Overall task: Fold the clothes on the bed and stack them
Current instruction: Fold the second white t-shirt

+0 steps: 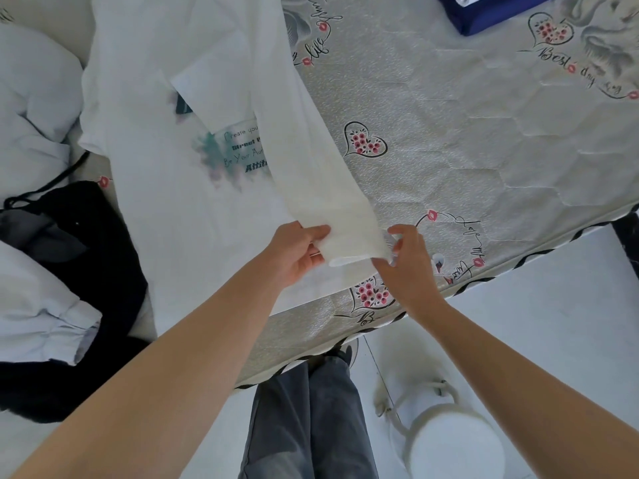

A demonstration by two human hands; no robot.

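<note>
A white long-sleeved shirt (179, 188) with a teal and black printed design lies spread on the bed. One sleeve is folded across the print. The other sleeve (311, 160) runs diagonally down toward the bed's near edge. My left hand (299, 254) pinches the left side of that sleeve's cuff. My right hand (406, 261) grips the cuff's right side, and the cuff is lifted a little off the mattress between the two hands.
The grey patterned mattress (484, 150) has bare surface to the right. Dark clothing (79, 243) and pale blue garments (38, 98) lie at the left. A folded blue item (484, 12) sits at the far right. A white stool (453, 440) stands on the floor below.
</note>
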